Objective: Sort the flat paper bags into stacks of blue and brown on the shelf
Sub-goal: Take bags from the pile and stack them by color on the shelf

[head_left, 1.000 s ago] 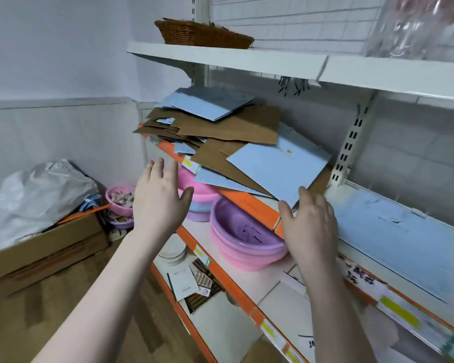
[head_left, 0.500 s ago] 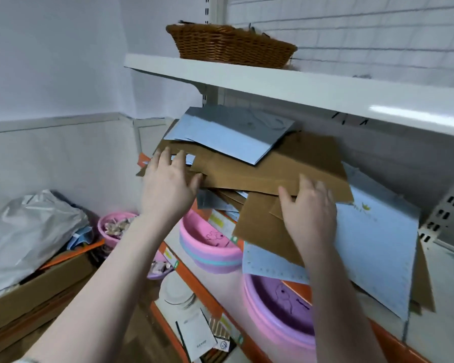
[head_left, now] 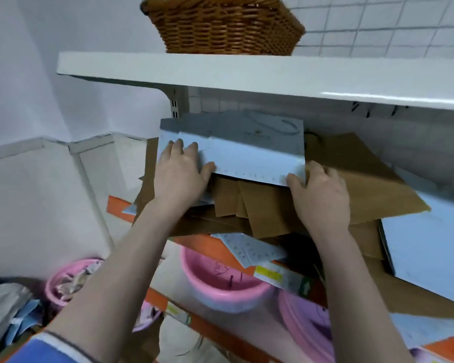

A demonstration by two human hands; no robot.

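Both hands — left hand [head_left: 180, 170], right hand [head_left: 321, 195] — pinch the blue bag's [head_left: 247, 153] near corners.

Both forearms are left bare up to the hands. A blue sleeve [head_left: 45, 349] with a white cuff edged by a dark stripe is worn on the left arm.
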